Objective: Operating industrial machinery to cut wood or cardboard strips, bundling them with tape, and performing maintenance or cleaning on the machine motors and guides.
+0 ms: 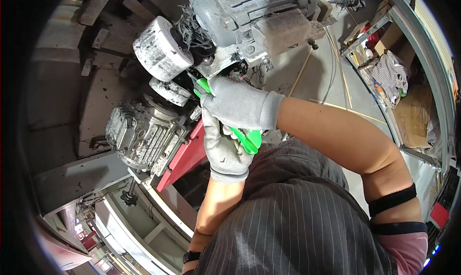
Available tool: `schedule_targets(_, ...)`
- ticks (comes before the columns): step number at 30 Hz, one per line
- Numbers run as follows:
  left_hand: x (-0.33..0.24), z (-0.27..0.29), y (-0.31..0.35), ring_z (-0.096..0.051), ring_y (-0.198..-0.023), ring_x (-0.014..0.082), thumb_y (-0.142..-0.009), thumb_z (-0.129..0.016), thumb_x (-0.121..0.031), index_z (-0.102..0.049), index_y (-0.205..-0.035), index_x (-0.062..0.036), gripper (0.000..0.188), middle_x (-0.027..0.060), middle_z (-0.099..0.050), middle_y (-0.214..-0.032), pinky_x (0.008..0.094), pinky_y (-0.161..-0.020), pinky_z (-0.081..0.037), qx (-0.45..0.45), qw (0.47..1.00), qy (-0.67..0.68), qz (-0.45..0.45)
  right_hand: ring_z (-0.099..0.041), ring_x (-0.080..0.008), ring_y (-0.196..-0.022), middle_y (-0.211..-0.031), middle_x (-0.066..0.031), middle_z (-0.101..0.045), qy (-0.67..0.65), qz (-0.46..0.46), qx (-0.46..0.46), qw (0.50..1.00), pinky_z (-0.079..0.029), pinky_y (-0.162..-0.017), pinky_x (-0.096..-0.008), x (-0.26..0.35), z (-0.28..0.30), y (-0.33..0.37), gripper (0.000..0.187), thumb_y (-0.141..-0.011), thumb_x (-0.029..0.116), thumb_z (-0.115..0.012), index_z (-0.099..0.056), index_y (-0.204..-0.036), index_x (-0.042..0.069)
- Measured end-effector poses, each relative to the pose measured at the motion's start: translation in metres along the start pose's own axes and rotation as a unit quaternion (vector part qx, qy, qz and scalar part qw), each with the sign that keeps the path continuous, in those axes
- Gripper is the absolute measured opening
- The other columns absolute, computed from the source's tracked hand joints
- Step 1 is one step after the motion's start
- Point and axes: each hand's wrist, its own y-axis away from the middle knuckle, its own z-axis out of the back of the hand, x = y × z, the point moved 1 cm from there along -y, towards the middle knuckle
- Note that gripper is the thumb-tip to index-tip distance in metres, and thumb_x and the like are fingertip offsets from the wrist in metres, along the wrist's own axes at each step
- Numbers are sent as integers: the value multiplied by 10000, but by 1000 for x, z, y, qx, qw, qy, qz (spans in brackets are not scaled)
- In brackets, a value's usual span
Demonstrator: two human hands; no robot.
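Both of my hands wear pale grey knit work gloves and come together below a dusty white wheel. My right hand is closed around the upper part of a tool with bright green handles, and a narrow grey piece sticks out past its fingers. Just below, my left hand curls around the lower part, with the green handle ends showing beside the palm. The gloves hide the tool's middle, so its exact kind does not show. Beyond my fingertips are the large white wheel and a smaller white roller.
A dust-covered grey motor with dark fibre tangles sits above my hands. Another finned motor is at the left, beside a red metal plate. Shelving at the right holds a cardboard box and a checked cloth.
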Motion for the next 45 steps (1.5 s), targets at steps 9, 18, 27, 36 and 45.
schedule_targets(9,1,-10,0,-542,-1042,251,-865,-525,-399,-470,-1210,-98,461,89,-550,-1157,431,-875,-459,-27,999,17,-10,-580,-217,-572,-634,-127,-540,60,55,17,997,-450,-523,-335,-4,-3,-6,220,-837,198,-503,-528,-848,-20)
schedule_targets(18,1,-13,3,-529,-1062,240,-883,-491,-414,-459,-1229,-103,466,90,-517,-1203,414,-884,-456,-22,1000,-16,-14,-572,-209,-583,-629,-131,-543,138,72,26,988,-448,-556,-337,1,2,-4,234,-864,197,-471,-540,-829,-23)
schedule_targets(27,0,-9,3,-514,-1088,249,-888,-489,-401,-454,-1239,-105,460,87,-513,-1216,428,-913,-434,-19,1000,-17,-18,-574,-198,-648,-687,-147,-557,334,183,-12,925,-449,-601,-329,-11,-11,-11,235,-861,184,-477,-537,-867,-42)
schedule_targets(36,-1,-10,4,-501,-1109,249,-879,-510,-395,-427,-1265,-116,484,83,-510,-1222,438,-945,-408,27,999,-39,-3,-553,-172,-632,-713,-121,-553,20,27,-13,999,-453,-586,-333,-3,-4,-2,209,-860,184,-480,-517,-900,-18)
schedule_targets(45,-8,94,-10,-573,-884,294,-874,-497,-426,-501,-984,-48,394,127,-574,-893,460,-810,-493,-226,972,-31,54,-572,-198,-663,-734,-60,-542,-16,-106,-20,994,-456,-491,-306,-92,39,27,165,-830,150,-514,-497,-922,15)
